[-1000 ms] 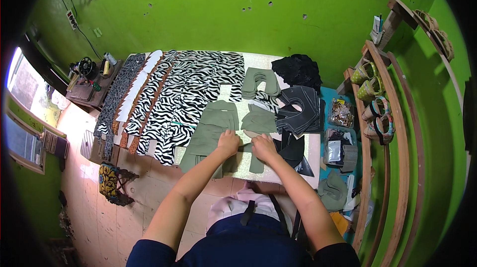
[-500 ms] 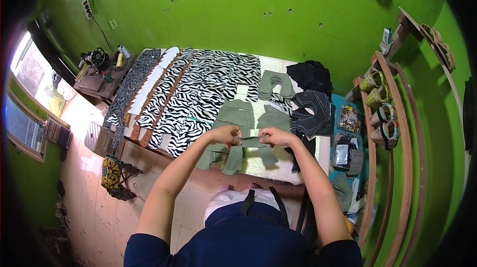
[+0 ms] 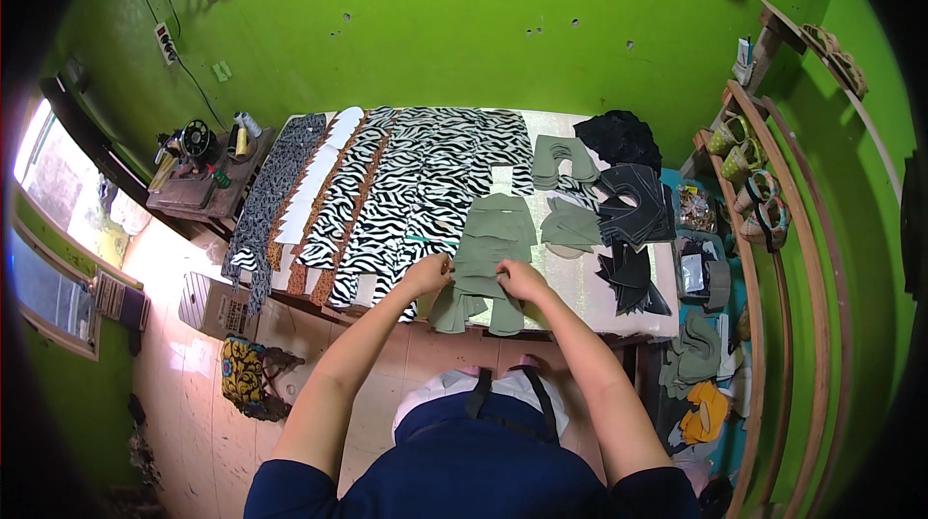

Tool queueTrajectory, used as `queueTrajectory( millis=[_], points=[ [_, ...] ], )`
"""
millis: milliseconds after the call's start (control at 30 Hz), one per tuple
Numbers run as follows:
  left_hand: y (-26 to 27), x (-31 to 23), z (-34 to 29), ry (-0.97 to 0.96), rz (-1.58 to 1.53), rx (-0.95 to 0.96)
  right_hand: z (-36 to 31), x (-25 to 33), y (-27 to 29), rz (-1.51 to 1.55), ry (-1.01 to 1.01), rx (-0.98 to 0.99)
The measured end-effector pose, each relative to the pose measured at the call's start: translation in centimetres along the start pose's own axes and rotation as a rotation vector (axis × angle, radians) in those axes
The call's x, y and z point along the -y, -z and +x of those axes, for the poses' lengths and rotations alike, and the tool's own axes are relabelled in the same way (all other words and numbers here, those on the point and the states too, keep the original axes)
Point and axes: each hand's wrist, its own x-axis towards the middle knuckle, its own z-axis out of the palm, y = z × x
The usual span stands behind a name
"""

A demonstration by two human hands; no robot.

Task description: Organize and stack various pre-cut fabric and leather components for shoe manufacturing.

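Note:
My left hand and my right hand are low over a pile of olive-green cut fabric pieces near the table's front edge. Each hand pinches one end of a green fabric piece stretched between them. It lies against the pile, so its full outline is hard to separate from the pieces below. Right of the pile is a smaller stack of green pieces. Behind that lie curved, U-shaped green pieces.
Zebra-print pieces cover the table's left and middle. Black cut pieces lie at its right. A sewing machine stands at far left. A wooden rack with sandals rises at right, beside bins of scraps.
Both hands have brought the green piece down onto the pile; before, it was held farther right with an end hanging over the tabletop. The whole view has shifted slightly.

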Motion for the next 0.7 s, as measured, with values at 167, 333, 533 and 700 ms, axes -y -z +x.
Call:
queueTrajectory(
  millis=[167,333,533,700],
  points=[
    [0.7,-1.4,1.2,-0.022,0.022,-0.008,-0.2,-0.1,0.7,-0.033,-0.153,-0.259],
    [0.4,-4.2,2.7,-0.022,0.026,0.043,-1.0,-1.1,2.3,-0.069,-0.206,-0.474],
    [-1.6,-6.4,6.7,-0.077,0.062,0.012,-0.9,-3.3,4.6,-0.085,-0.207,-0.677],
    [-1.8,-9.6,11.0,-0.016,0.028,0.009,1.0,-6.5,7.5,-0.186,-0.248,-0.669]
  ],
)
